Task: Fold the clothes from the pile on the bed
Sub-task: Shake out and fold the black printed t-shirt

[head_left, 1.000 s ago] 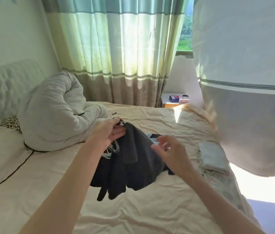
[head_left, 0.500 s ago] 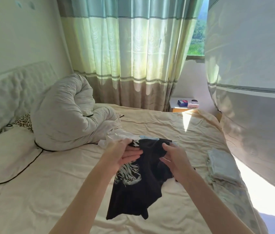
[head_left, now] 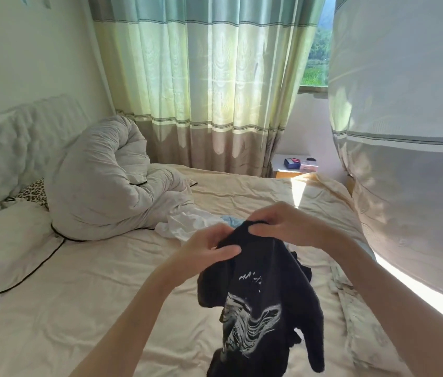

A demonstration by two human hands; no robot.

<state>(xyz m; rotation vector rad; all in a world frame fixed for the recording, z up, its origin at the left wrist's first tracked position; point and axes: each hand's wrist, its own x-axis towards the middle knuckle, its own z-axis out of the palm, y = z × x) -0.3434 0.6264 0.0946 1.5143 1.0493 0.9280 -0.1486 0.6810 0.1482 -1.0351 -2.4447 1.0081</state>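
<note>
You have lifted the black T-shirt (head_left: 258,303) clear of the pile: a second ago it lay bunched low on the bed (head_left: 100,308) with only your left hand (head_left: 209,247) on it, and now both hands hold it up by its top edge, the white print facing you and the body hanging down near the bottom of the view. Your left grip pinches the cloth between thumb and fingers; your right hand (head_left: 283,224) has closed in beside it, fingers curled over the same bunched edge. The two grips are close together, so the shirt is not yet spread. Judging from this, you are hunting for the shoulders before laying it flat.

Behind your hands, a white garment (head_left: 187,224) and a light blue one (head_left: 232,221) remain on the bed. A rolled grey duvet (head_left: 100,186) sits far left, near the padded headboard (head_left: 10,140). Striped green curtains (head_left: 209,85) hang at the far wall, and a small bedside table (head_left: 293,167) stands far right.
</note>
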